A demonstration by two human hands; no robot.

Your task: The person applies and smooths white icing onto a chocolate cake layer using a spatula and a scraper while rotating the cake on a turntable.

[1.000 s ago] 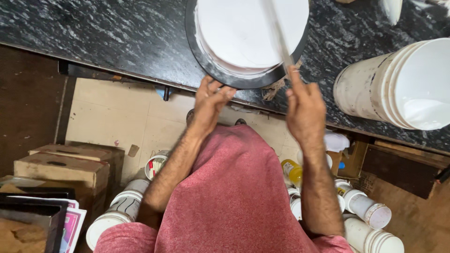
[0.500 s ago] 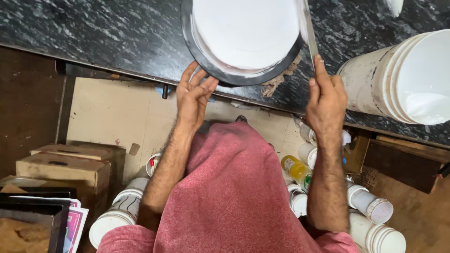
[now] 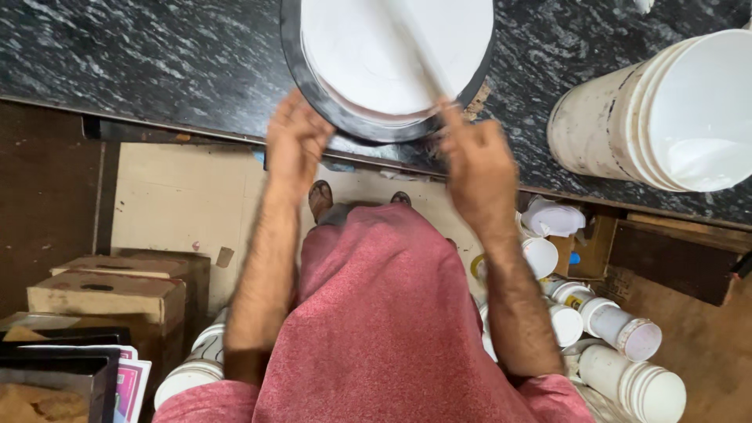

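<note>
Left hand (image 3: 296, 145) fingers curled on black turntable rim (image 3: 313, 102) at counter edge. Right hand (image 3: 474, 160) grips long flat blade (image 3: 415, 55) across white-iced cake (image 3: 392, 47). Best: hold blade steady, level.

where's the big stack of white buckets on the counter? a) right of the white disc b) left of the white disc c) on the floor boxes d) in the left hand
A: the buckets lie on their side on the dark counter, right of the white disc.
</note>
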